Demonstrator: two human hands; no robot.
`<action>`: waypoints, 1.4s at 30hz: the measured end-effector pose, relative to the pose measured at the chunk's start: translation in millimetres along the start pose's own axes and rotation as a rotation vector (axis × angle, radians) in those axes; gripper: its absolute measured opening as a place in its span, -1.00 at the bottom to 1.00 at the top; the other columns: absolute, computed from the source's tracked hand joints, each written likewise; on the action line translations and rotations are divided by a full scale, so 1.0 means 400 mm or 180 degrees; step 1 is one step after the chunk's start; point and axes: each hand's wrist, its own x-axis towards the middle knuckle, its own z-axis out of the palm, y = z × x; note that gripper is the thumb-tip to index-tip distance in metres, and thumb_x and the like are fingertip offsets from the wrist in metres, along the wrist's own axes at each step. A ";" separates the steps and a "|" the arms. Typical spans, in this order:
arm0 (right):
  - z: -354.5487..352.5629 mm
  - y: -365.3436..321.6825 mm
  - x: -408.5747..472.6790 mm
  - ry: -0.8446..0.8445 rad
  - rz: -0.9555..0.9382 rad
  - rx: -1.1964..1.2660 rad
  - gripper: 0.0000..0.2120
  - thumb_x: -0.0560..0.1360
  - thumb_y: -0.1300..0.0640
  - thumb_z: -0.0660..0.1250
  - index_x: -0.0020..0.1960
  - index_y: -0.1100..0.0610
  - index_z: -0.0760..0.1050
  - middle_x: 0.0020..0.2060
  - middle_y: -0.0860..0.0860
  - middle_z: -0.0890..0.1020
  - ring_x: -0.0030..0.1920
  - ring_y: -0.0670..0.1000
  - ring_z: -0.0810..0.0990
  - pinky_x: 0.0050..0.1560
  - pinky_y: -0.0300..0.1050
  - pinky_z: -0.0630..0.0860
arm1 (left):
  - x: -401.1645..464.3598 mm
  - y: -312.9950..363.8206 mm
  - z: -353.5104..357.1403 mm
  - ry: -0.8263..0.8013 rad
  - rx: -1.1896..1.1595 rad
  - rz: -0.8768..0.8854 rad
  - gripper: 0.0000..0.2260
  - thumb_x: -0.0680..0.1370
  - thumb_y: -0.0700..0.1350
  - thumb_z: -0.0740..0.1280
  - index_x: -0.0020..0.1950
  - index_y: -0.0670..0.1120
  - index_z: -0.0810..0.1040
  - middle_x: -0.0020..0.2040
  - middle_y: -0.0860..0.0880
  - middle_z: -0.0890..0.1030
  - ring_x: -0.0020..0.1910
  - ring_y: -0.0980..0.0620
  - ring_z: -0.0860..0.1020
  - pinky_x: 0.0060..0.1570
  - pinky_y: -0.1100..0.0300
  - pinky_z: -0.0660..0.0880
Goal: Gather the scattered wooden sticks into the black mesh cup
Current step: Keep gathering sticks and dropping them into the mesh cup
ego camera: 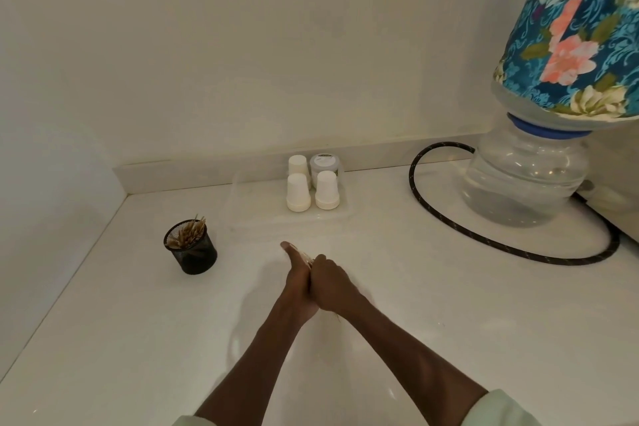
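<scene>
Nearest the camera, two bare forearms in pale sleeves reach forward over the white counter (432, 339), and the left hand (299, 282) and right hand (330, 284) meet palm to palm in front of the black mesh cup's side of the scene, to the right of the black mesh cup (191, 247) and somewhat nearer the camera. The left hand's fingers lie straight, thumb pointing forward, pressing a small bundle of wooden sticks (307, 258) against the right hand, whose fingers curl round that bundle; only the pale tips of the bundle show between the thumbs. Far to the right of the cup, at the counter's back corner, stands a large clear water bottle (525, 180) under a flowered cloth cover (574, 31), with a blue ring at its neck. A dark braided hose (449, 218) loops across the counter from the bottle's base back toward the cup's side. Behind and right of the cup, a clear tray (249, 214) sits against the low backsplash, holding three white paper cups (298, 192) turned upside down and a small lidded jar (323, 164). The cup itself stands upright on the left part of the counter, well apart from the hands, with a sheaf of sticks (190, 230) already leaning inside it.
</scene>
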 end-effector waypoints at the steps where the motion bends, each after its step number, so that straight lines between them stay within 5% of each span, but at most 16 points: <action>1: 0.001 -0.001 0.002 -0.0039 -0.0092 -0.0190 -0.78 0.61 0.22 0.15 0.19 0.31 0.39 0.08 0.22 0.58 0.05 0.19 0.61 0.03 -0.01 0.53 | 0.001 0.000 -0.004 -0.0041 -0.0102 0.0009 -0.05 0.30 0.61 -0.05 0.49 0.01 0.25 0.36 -0.18 0.49 0.22 -0.16 0.54 0.26 -0.15 0.44; 3: 0.001 -0.001 0.005 -0.0118 -0.0232 -0.0447 -0.75 0.60 0.26 0.13 0.22 0.34 0.40 0.12 0.24 0.55 0.09 0.20 0.58 0.07 0.00 0.51 | -0.005 -0.001 -0.006 -0.0166 -0.0280 -0.0016 0.04 0.27 0.63 -0.08 0.55 -0.02 0.17 0.30 -0.19 0.52 0.17 -0.15 0.53 0.13 -0.08 0.49; 5: 0.001 0.003 0.010 -0.0235 -0.0254 -0.0522 -0.71 0.59 0.26 0.12 0.26 0.34 0.41 0.16 0.24 0.53 0.13 0.21 0.56 0.09 0.00 0.49 | -0.007 -0.003 -0.006 -0.0169 -0.0292 -0.0057 0.07 0.24 0.63 0.01 0.46 -0.16 0.31 0.08 -0.16 0.56 0.11 -0.15 0.54 0.06 -0.06 0.50; 8: -0.007 0.003 0.013 -0.0320 -0.0257 -0.0579 -0.68 0.59 0.27 0.14 0.32 0.34 0.36 0.18 0.24 0.53 0.16 0.21 0.54 0.09 0.00 0.48 | 0.003 -0.007 -0.016 -0.0088 -0.0061 0.0012 -0.23 0.45 0.40 0.21 0.34 -0.23 0.43 0.12 -0.23 0.61 0.15 -0.21 0.59 0.13 -0.13 0.52; 13: -0.028 -0.004 0.007 -0.0180 -0.0213 0.0068 -0.77 0.55 0.28 0.20 0.18 0.30 0.46 0.07 0.24 0.56 0.03 0.19 0.58 -0.12 -0.07 0.44 | 0.011 0.005 -0.016 0.0532 -0.0066 0.0297 -0.56 0.65 0.11 0.15 0.12 -0.28 0.51 0.01 -0.26 0.59 0.09 -0.22 0.59 0.22 -0.16 0.48; 19: -0.032 0.000 0.002 0.0413 -0.0551 0.0508 -0.78 0.53 0.26 0.19 -0.14 0.28 0.59 -0.20 0.16 0.67 -0.24 0.08 0.57 -0.23 -0.07 0.46 | 0.010 0.035 -0.007 0.1107 -0.0602 0.0548 -0.57 0.62 0.21 0.13 -0.28 -0.08 0.35 -0.38 -0.04 0.43 -0.40 0.01 0.47 -0.30 0.15 0.47; 24: -0.049 0.024 0.007 0.0823 0.0021 0.1824 -0.77 0.55 0.23 0.21 -0.07 0.24 0.65 -0.14 0.07 0.72 -0.08 0.01 0.64 0.01 -0.10 0.52 | 0.006 0.074 -0.020 0.1046 -0.0747 0.0726 -0.50 0.47 0.30 0.34 -0.38 -0.02 0.23 -0.52 0.05 0.20 -0.60 0.11 0.16 -0.59 0.27 0.18; 30: -0.010 0.039 0.005 -0.0366 0.1670 0.4581 -0.54 0.66 -0.07 0.09 0.15 0.29 0.55 0.07 0.21 0.66 0.01 0.09 0.61 0.10 -0.02 0.51 | -0.022 0.123 0.012 0.0931 -0.0423 0.1160 -0.55 0.43 0.09 0.45 -0.48 0.03 0.25 -0.51 0.06 0.17 -0.58 0.11 0.14 -0.60 0.26 0.15; 34: -0.017 -0.001 0.004 -0.0869 0.1625 0.6349 -0.38 0.65 -0.18 0.01 0.23 0.37 0.47 0.08 0.26 0.62 0.10 0.17 0.60 0.25 0.03 0.49 | -0.034 0.125 0.033 0.0829 -0.0150 0.1476 -0.53 0.44 0.05 0.44 -0.55 0.02 0.27 -0.53 0.03 0.19 -0.59 0.09 0.17 -0.58 0.25 0.21; 42: -0.064 -0.062 0.023 -0.1187 0.1237 0.6859 -0.39 0.61 -0.27 0.00 0.15 0.25 0.50 0.23 0.09 0.53 0.39 0.14 0.47 0.40 0.06 0.39 | -0.063 0.125 0.083 0.0853 0.0781 0.2019 -0.61 0.40 0.12 0.43 -0.47 -0.07 0.40 -0.51 -0.04 0.37 -0.51 0.02 0.37 -0.37 0.12 0.40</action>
